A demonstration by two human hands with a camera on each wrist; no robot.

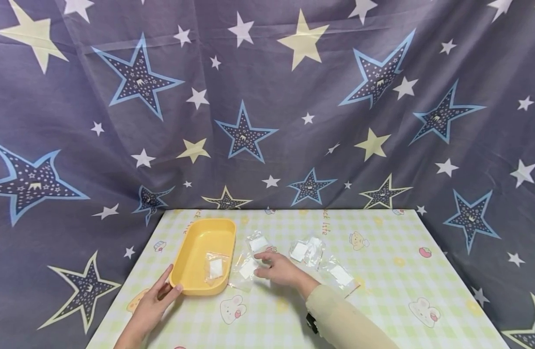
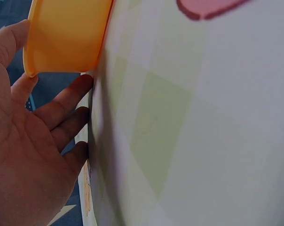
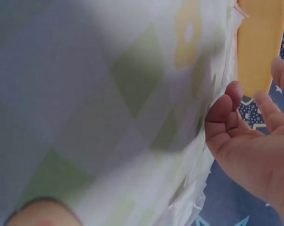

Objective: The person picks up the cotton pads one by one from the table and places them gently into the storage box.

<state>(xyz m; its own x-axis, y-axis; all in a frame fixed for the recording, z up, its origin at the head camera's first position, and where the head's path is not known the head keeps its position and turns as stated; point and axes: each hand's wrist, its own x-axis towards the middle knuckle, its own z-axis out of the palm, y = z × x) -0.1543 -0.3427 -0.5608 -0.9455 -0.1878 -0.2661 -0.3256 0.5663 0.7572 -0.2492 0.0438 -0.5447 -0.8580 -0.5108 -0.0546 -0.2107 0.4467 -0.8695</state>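
The right hand (image 1: 276,270) has thumb and fingers apart, 1 clear packet (image 1: 247,269) beside or beneath their tips, I can't tell which; slick plastic could slip. The left hand (image 1: 150,304), fingers spread against the yellow tray (image 1: 196,261), could skid it by overpressing.

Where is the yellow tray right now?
In the head view, the yellow tray sits left on the table, between the left hand and clear plastic bags.
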